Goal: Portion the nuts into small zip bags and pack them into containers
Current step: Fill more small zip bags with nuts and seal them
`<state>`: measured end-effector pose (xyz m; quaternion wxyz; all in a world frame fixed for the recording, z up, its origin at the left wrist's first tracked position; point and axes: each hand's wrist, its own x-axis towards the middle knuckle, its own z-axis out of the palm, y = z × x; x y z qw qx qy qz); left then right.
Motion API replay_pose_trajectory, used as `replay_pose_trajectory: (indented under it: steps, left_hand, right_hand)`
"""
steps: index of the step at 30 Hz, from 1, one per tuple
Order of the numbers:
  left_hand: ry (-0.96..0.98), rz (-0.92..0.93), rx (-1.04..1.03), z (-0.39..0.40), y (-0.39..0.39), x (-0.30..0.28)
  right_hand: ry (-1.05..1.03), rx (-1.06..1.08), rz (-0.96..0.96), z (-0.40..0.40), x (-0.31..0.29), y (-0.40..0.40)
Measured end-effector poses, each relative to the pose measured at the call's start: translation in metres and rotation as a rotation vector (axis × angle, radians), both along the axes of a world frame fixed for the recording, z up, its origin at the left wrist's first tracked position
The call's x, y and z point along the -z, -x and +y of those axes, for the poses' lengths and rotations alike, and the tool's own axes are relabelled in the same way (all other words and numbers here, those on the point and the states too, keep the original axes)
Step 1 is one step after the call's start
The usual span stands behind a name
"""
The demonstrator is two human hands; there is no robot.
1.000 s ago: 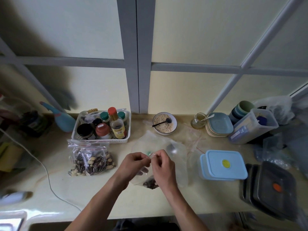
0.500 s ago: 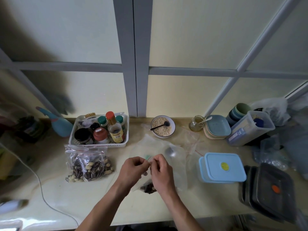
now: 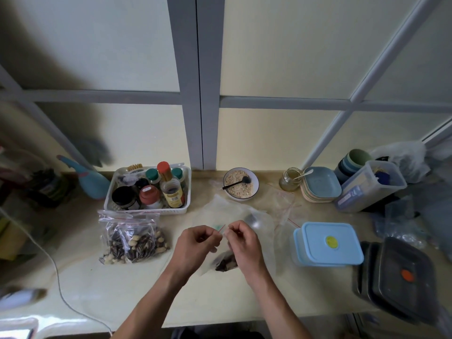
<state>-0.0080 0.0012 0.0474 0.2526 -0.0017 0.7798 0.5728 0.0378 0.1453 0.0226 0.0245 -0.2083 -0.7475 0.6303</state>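
Two filled bags [image 3: 133,237] of seeds and nuts lay at the left on the bench [image 3: 80,272], just in front of a white basket [image 3: 146,209] of jars. Nearer the middle, left hand [image 3: 195,243] and right hand [image 3: 241,241] met at the top of one small bag [image 3: 223,261]. Both grips curled tight, each pinching the bag's mouth by its red-lined strip, knuckles almost touching. Bag hung below and slightly right of the pinch, long axis running down toward the bench edge, its few dark nuts gathered at the bottom under the right wrist. Judged mid-seal: strip held level between the grips, so pressing along it would close it. Rightward, well apart from the hands: a blue box [image 3: 327,243] with lid on, nearer the right hand, then stacked black containers [image 3: 401,277] at the far right. Likely the box would take the bag next, with the lid first to come off.
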Motion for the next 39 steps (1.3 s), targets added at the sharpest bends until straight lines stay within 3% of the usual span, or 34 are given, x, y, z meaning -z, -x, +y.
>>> replay_pose_trajectory:
  steps: [24, 39]
  left_hand:
    - [-0.052, -0.033, -0.031, 0.003, 0.004, 0.001]
    - [-0.003, -0.037, -0.041, 0.003, 0.002, 0.007]
  right_hand:
    - [0.135, -0.004, 0.010, 0.009, -0.001, 0.001]
    - [-0.035, -0.031, -0.018, 0.001, 0.005, 0.003]
